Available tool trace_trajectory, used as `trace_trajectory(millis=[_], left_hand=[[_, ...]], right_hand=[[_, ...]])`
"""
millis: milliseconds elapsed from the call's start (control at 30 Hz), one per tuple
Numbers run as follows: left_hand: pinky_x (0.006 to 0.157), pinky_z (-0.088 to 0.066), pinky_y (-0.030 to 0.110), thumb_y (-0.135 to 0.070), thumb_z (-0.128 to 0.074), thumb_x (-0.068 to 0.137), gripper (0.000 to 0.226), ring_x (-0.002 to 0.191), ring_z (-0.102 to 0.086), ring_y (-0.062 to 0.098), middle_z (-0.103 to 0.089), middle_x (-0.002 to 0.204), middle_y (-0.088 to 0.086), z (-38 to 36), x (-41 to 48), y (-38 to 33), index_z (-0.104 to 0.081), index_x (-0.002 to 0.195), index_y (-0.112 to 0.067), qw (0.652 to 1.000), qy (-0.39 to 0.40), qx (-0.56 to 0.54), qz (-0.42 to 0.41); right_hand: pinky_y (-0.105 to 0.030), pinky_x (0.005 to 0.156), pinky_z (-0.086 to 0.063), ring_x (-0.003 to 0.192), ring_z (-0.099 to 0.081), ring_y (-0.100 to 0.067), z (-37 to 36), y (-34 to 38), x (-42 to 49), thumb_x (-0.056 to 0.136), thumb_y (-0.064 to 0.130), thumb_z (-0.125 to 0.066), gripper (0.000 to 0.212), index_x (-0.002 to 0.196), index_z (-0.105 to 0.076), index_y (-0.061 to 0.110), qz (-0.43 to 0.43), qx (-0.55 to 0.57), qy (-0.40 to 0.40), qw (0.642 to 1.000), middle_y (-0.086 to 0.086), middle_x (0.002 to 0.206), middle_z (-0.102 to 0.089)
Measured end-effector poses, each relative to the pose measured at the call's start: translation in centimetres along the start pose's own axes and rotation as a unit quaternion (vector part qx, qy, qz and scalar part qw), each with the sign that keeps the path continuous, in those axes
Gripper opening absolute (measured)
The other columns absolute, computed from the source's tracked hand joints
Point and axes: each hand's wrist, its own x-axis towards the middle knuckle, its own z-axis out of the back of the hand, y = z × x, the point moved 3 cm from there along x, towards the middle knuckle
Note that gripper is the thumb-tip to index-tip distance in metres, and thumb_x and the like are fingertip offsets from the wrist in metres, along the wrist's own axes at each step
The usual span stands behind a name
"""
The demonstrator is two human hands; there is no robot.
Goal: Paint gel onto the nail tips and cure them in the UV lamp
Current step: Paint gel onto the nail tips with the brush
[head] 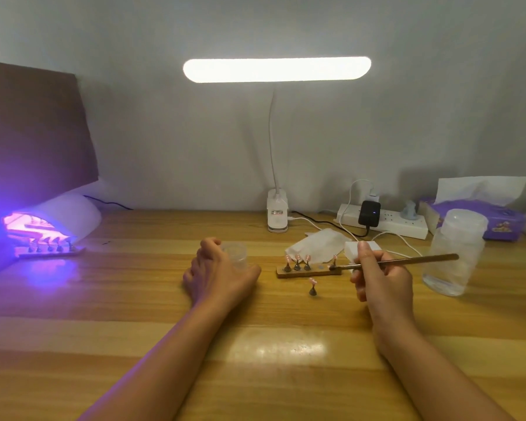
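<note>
While our left hand (217, 270) grips the clear jar (234, 253), our right hand (380, 276) pinches the brush (407, 260) over the nail-tip holder (308, 270).

Wooden table (271, 375) bears UV lamp (70, 214), nail strip (307, 272), jar (456, 253), tissue box (498, 227)

Plain pale grey wall (407, 117) behind. Wood-grain counter (134, 299) runs full width, light brown w/ darker streaks. Clip-on desk lamp at back centre: lit white LED bar (277, 69) up high, thin white gooseneck (271, 141) down to white clip base (277, 215) at counter's rear edge. Glare patch (277, 349) on the wood nr the front. Dark brown board (34, 132) stands vs wall, far left. Violet glow over counter's left end. White power strip (389, 221) w/ black adapter (369, 213) back right, purple tissue box (498, 220) beside it.
</note>
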Motion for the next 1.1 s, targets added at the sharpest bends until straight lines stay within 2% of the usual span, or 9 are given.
trace_trajectory(millis=[67,133,200,267,300,367,600,767,1100], left_hand=[[0.096,-0.029,0.036,-0.051,-0.072,0.065,0.074,0.119,-0.036,0.025,-0.037,0.123,0.004,1.0,-0.7,-0.9,-0.031,0.117,-0.019,0.995,-0.086,0.001,-0.058],[0.081,-0.028,0.029,-0.045,-0.071,0.069,0.054,0.101,-0.040,0.021,-0.039,0.106,-0.001,1.8,-2.0,-2.6,-0.038,0.103,-0.019,0.971,-0.163,-0.012,-0.177],[0.065,-0.033,0.027,-0.046,-0.066,0.074,0.034,0.080,-0.046,0.013,-0.046,0.088,-0.009,1.7,-3.5,-4.4,-0.043,0.088,-0.024,0.965,-0.099,-0.027,-0.240],[0.057,-0.035,0.026,-0.052,-0.063,0.076,0.026,0.075,-0.050,0.006,-0.053,0.080,-0.012,0.4,-4.9,-5.6,-0.048,0.081,-0.031,0.972,0.055,-0.033,-0.224],[0.059,-0.037,0.027,-0.054,-0.063,0.075,0.026,0.079,-0.053,0.007,-0.055,0.085,-0.014,-0.4,-5.5,-5.9,-0.050,0.082,-0.033,0.969,0.127,-0.018,-0.213],[0.066,-0.039,0.030,-0.054,-0.062,0.075,0.025,0.090,-0.054,0.011,-0.054,0.097,-0.016,-1.6,-6.2,-6.3,-0.050,0.087,-0.036,0.957,0.191,0.020,-0.215],[0.072,-0.045,0.028,-0.045,-0.065,0.085,0.010,0.093,-0.054,0.002,-0.057,0.096,-0.019,-2.1,-6.1,-6.4,-0.056,0.084,-0.041,0.953,0.155,-0.050,-0.255],[0.077,-0.050,0.034,-0.041,-0.063,0.087,0.006,0.097,-0.057,0.004,-0.063,0.104,-0.023,-2.4,-5.6,-6.2,-0.057,0.087,-0.041,0.952,0.155,-0.063,-0.258],[0.077,-0.049,0.033,-0.043,-0.061,0.086,0.009,0.097,-0.058,0.005,-0.063,0.097,-0.021,-2.6,-5.5,-6.8,-0.057,0.093,-0.039,0.951,0.161,-0.043,-0.260]], right_hand=[[-0.021,0.046,-0.042,0.044,-0.050,-0.002,-0.2,0.0,0.0,0.096,0.040,-0.052,0.026,0.089,-0.063,0.018,0.006,0.000,0.018,1.000,0.005,0.054,-0.063],[-0.022,0.047,-0.043,0.045,-0.052,-0.006,-0.5,0.0,-0.1,0.097,0.040,-0.051,0.027,0.089,-0.064,0.018,0.010,-0.001,0.038,0.999,0.002,0.060,-0.068],[-0.019,0.046,-0.044,0.045,-0.054,-0.007,-0.8,0.1,-0.3,0.097,0.041,-0.051,0.030,0.087,-0.066,0.016,0.014,-0.006,0.059,0.998,-0.001,0.065,-0.071],[-0.017,0.044,-0.044,0.044,-0.054,-0.007,-1.1,0.2,-0.4,0.095,0.040,-0.054,0.030,0.085,-0.067,0.015,0.021,-0.011,0.070,0.997,-0.002,0.066,-0.071],[-0.016,0.044,-0.044,0.044,-0.055,-0.007,-1.1,0.2,-0.4,0.093,0.041,-0.056,0.030,0.085,-0.068,0.014,0.024,-0.014,0.070,0.997,-0.001,0.066,-0.071],[-0.016,0.044,-0.044,0.044,-0.055,-0.005,-1.0,0.3,-0.3,0.089,0.044,-0.061,0.031,0.082,-0.069,0.015,0.025,-0.025,0.066,0.997,0.000,0.064,-0.071],[-0.021,0.047,-0.044,0.041,-0.052,-0.002,-1.2,-0.1,0.0,0.091,0.036,-0.063,0.021,0.087,-0.060,0.015,0.026,-0.045,0.042,0.998,0.003,0.059,-0.069],[-0.024,0.047,-0.042,0.040,-0.049,-0.001,-1.2,-0.4,0.3,0.090,0.023,-0.064,0.015,0.082,-0.058,0.012,0.012,-0.071,0.052,0.996,0.000,0.055,-0.067],[-0.025,0.051,-0.044,0.050,-0.055,-0.012,-0.9,-0.2,0.3,0.091,0.025,-0.063,0.014,0.084,-0.060,0.013,-0.003,-0.061,0.008,0.998,-0.001,0.060,-0.067]])
